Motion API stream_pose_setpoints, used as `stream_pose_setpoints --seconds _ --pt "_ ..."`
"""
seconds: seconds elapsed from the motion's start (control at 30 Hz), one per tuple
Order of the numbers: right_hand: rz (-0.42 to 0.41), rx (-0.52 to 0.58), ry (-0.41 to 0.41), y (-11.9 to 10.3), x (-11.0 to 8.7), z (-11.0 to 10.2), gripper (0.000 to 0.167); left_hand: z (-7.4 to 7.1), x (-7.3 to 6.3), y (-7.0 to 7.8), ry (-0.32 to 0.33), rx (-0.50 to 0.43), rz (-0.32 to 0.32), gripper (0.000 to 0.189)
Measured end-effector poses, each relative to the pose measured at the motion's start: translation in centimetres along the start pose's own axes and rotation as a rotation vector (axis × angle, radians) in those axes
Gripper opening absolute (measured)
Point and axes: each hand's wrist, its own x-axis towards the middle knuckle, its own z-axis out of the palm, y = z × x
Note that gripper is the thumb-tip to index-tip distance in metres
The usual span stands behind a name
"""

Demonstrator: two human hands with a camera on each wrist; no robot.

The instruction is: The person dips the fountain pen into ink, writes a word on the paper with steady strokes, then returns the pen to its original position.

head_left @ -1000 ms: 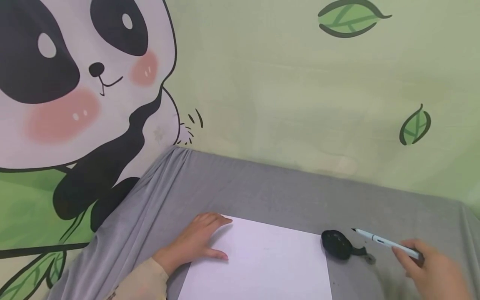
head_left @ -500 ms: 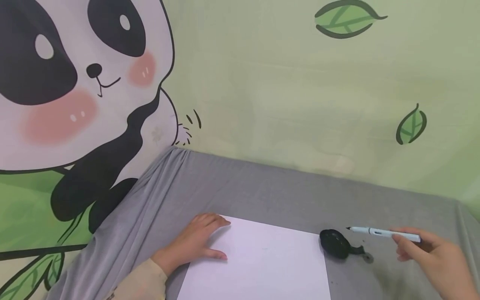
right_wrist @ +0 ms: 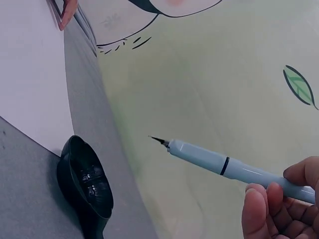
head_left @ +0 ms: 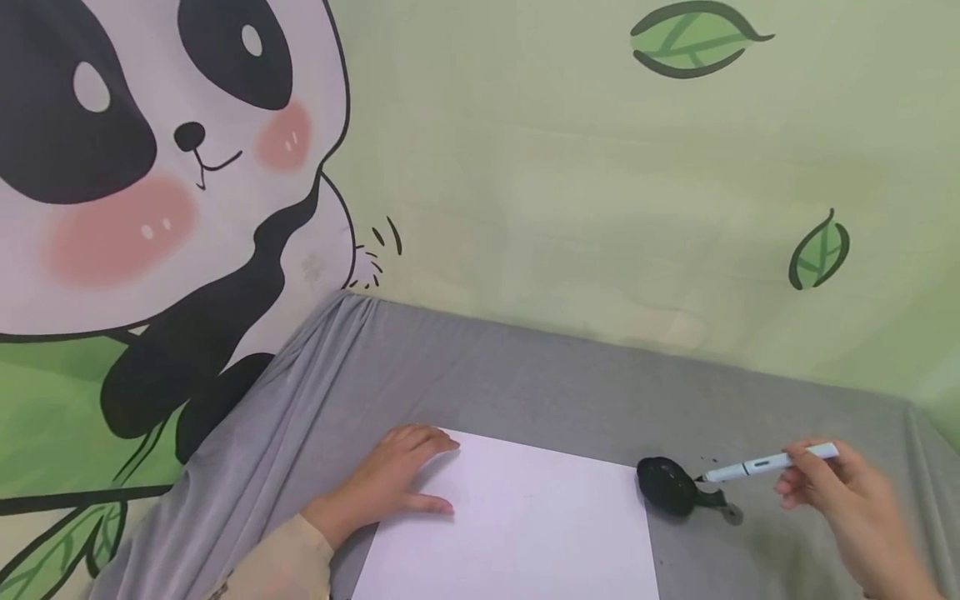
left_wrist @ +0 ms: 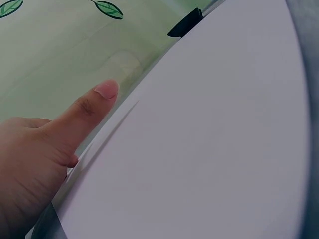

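My right hand [head_left: 851, 500] holds a light blue fountain pen [head_left: 738, 471] with a dark nib, pinched between thumb and fingers. In the head view the nib overlaps the right rim of a small black dish [head_left: 663, 486] with a short handle. Seen from the right wrist, that dish [right_wrist: 87, 174] has a glossy hollow, and the pen [right_wrist: 199, 160] points leftward above the cloth. A blank white sheet of paper [head_left: 540, 521] lies to the dish's left. Across its upper left edge rests my left hand [head_left: 390, 479], thumb stretched out over the sheet.
Grey cloth [head_left: 525, 367] covers the table and hangs in folds at the left. Behind stands a pale green backdrop [head_left: 562, 183] with a cartoon panda [head_left: 247, 208] and leaves. A dark smudge [head_left: 733, 515] and small specks mark the cloth by the dish's handle.
The fountain pen has turned in my right hand, its back end rising, and its nib has come down and left to the dish. My left hand and the paper stay put.
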Motion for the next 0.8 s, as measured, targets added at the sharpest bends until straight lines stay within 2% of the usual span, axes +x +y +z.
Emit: stream_pose_setpoints --seconds 0.13,0.33,0.47,0.6,0.7,0.8 --pt "0.021 0.074 -0.041 0.2 0.3 0.4 0.024 -0.1 0.0 -0.1 -0.013 -0.007 -0.013 0.070" --pt "0.040 0.114 -0.123 1.1 0.5 1.0 0.029 -0.1 0.0 -0.1 -0.019 -0.007 -0.016 0.067" --pt "0.094 0.133 -0.185 2.2 0.8 1.3 0.032 0.0 0.0 -0.3 -0.043 -0.016 -0.031 0.066" --pt "0.147 0.144 -0.200 3.5 0.8 1.6 0.031 -0.1 0.1 -0.2 -0.068 -0.028 -0.041 0.064" --pt "0.127 0.184 -0.207 4.6 0.7 1.7 0.031 -0.2 0.0 -0.1 -0.060 -0.033 -0.033 0.063" --pt "0.091 0.234 -0.220 5.4 0.6 1.9 0.031 -0.2 -0.1 -0.2 -0.024 -0.028 -0.012 0.063"
